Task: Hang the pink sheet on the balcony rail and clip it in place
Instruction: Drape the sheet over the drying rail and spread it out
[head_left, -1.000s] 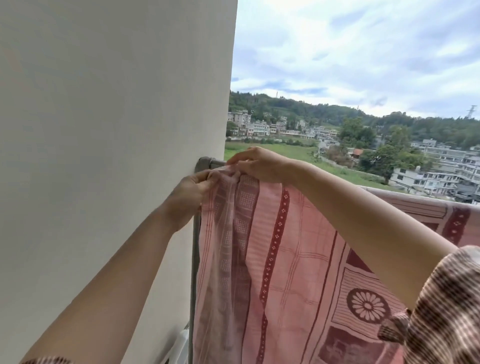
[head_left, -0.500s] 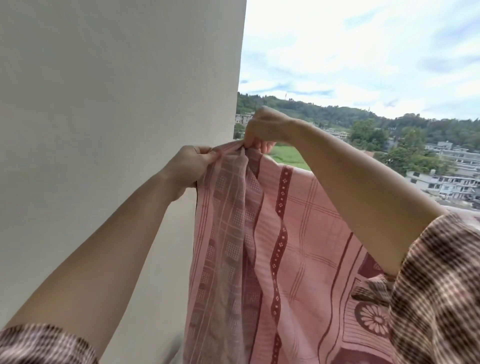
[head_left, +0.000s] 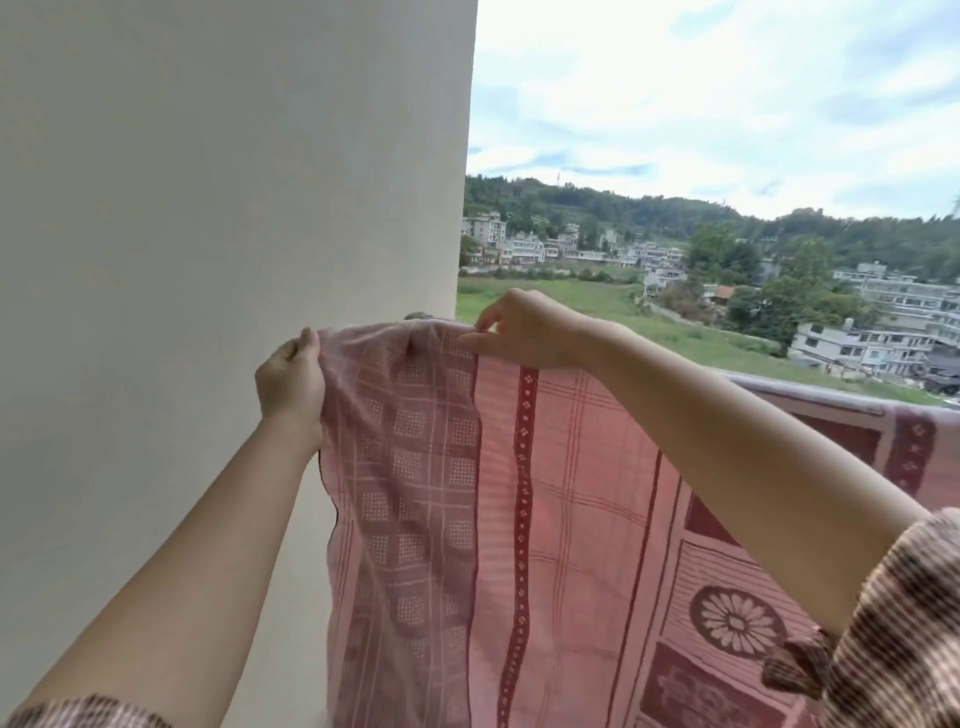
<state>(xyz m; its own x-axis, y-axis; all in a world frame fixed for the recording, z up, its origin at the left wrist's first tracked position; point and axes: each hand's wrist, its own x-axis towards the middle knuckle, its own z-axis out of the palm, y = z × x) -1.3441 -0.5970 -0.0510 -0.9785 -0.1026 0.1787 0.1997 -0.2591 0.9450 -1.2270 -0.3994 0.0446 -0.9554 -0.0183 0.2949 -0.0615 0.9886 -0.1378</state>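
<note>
The pink sheet (head_left: 566, 499), patterned with dark red stripes and flower medallions, hangs over the balcony rail (head_left: 420, 315), whose metal end just shows by the wall. My left hand (head_left: 291, 382) grips the sheet's left edge at rail height. My right hand (head_left: 519, 332) pinches the top fold a little to the right, on top of the rail. The cloth covers the rail all the way to the right. No clip is visible.
A plain beige wall (head_left: 208, 208) stands close on the left, right against the sheet's edge. Beyond the rail lie a green field, houses (head_left: 524, 244) and wooded hills under a cloudy sky. My checked sleeves sit at the frame's bottom corners.
Half a second ago both hands held the corner lifted and bunched. Now they have lowered it onto the rail and moved apart, with the left edge spread toward the wall.
</note>
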